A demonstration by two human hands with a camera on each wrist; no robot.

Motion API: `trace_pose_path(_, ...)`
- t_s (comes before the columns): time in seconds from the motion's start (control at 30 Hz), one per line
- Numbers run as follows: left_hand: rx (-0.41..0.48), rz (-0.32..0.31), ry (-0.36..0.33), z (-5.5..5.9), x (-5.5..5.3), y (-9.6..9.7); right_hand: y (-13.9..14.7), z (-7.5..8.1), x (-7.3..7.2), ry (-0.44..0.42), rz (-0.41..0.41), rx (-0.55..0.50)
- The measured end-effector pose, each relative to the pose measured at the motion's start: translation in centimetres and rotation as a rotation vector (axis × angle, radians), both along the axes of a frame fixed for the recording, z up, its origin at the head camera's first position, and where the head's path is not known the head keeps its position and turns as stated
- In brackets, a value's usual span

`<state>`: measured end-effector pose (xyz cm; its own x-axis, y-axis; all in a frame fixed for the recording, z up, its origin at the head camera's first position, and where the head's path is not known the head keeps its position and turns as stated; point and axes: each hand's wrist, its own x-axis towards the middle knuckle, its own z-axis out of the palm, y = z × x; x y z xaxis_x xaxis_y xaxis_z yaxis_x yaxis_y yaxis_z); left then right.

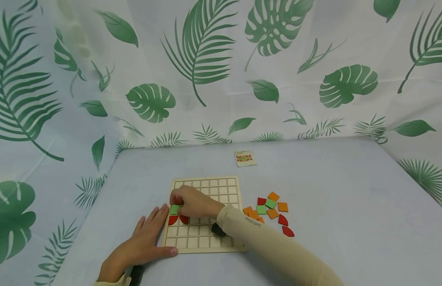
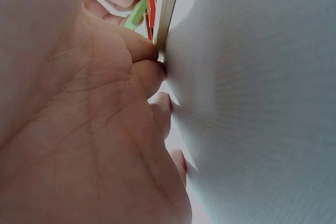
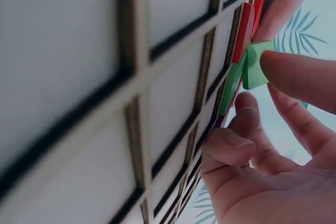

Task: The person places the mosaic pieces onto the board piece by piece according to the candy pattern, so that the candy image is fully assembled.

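Observation:
A wooden grid board (image 1: 206,250) lies on the table. Over its left side, my right hand (image 1: 196,201) pinches a green square tile (image 3: 256,65) between thumb and fingers, tilted just off the grid. Another green tile (image 3: 231,88) lies on the board beside it. Two red quarter-round pieces (image 1: 173,220) sit in cells on the near side of the green, and more red (image 1: 177,200) shows under the right fingers. My left hand (image 1: 144,240) rests along the board's left edge with fingers extended, its thumb at the near left corner.
Right of the board lies a loose group of orange squares (image 1: 283,207), green squares (image 1: 261,209) and red quarter-rounds (image 1: 287,231). A small pattern card (image 1: 245,158) lies behind the board. Leaf-printed cloth (image 1: 214,115) hangs at the back and sides.

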<state>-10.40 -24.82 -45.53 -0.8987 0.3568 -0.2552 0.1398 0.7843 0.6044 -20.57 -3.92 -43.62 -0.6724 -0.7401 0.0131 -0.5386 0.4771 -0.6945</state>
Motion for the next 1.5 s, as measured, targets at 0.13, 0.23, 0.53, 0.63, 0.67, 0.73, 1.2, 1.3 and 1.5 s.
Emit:
trace_pose_path(0.13, -0.012, -0.001, 0.011, -0.3, -0.2, 0.0, 0.2, -0.2, -0.1, -0.028, -0.001, -0.090)
trace_pose_path(0.23, -0.022, 0.000, -0.006, -0.1, -0.2, 0.1, 0.5, -0.2, 0.0, -0.045, -0.017, -0.127)
trace_pose_path(0.53, -0.045, 0.016, -0.034, 0.4, 0.0, 0.4, 3.9, 0.4, -0.4, -0.061, -0.074, -0.158)
trace_pose_path(0.63, -0.067, 0.024, -0.042, 0.4, 0.0, 0.5, 5.6, 0.8, -0.6, -0.082, -0.092, -0.173)
trace_pose_path(0.67, -0.073, 0.025, -0.043, 0.4, 0.0, 0.5, 6.2, 0.9, -0.6, -0.085, -0.095, -0.179)
trace_pose_path(0.73, -0.076, 0.024, -0.043, 0.3, 0.0, 0.6, 7.5, 1.2, -0.7, -0.105, -0.098, -0.186)
trace_pose_path(1.2, -0.077, 0.033, -0.048, 0.4, -0.1, 0.1, 12.5, 1.5, -1.3, -0.241, -0.143, -0.143)
trace_pose_path(1.3, -0.073, 0.036, -0.047, 0.1, -0.2, 0.0, 11.5, 1.2, -1.4, -0.242, -0.120, -0.148)
trace_pose_path(1.5, -0.060, 0.025, -0.027, 0.2, -0.1, 0.3, 9.3, 0.8, -1.5, -0.271, -0.062, -0.175)
